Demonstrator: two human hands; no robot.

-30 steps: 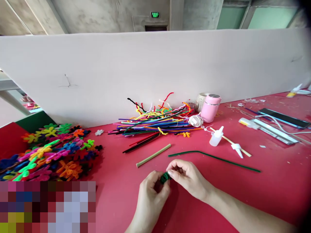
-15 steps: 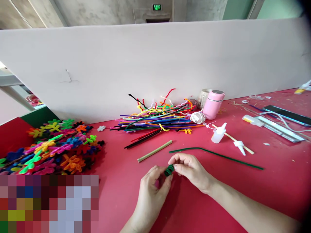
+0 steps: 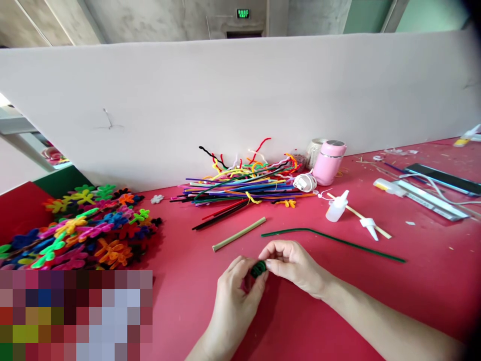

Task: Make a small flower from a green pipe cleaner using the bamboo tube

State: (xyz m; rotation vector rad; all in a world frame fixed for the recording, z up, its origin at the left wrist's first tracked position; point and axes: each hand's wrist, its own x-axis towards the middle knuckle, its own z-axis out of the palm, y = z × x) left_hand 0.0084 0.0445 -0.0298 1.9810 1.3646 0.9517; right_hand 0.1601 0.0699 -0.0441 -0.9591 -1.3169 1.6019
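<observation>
My left hand (image 3: 235, 296) and my right hand (image 3: 295, 265) meet low in the middle, over the red table (image 3: 180, 281). Between their fingertips sits a small coiled dark green pipe cleaner (image 3: 258, 268), pinched from both sides. Just beyond my right hand a long straight dark green pipe cleaner (image 3: 334, 240) lies on the table. A pale bamboo stick (image 3: 239, 234) lies a little beyond my left hand.
A loose bundle of many-coloured pipe cleaners (image 3: 244, 188) lies against the white board (image 3: 240, 100). A heap of pipe-cleaner flowers (image 3: 82, 230) fills the left. A pink cup (image 3: 328, 163), a small glue bottle (image 3: 335, 208), a phone (image 3: 443, 178) and a white strip lie to the right.
The view has tilted down slightly. Both hands stay together, and the fingers have turned the green coil a little between them; nothing else on the table has moved.
</observation>
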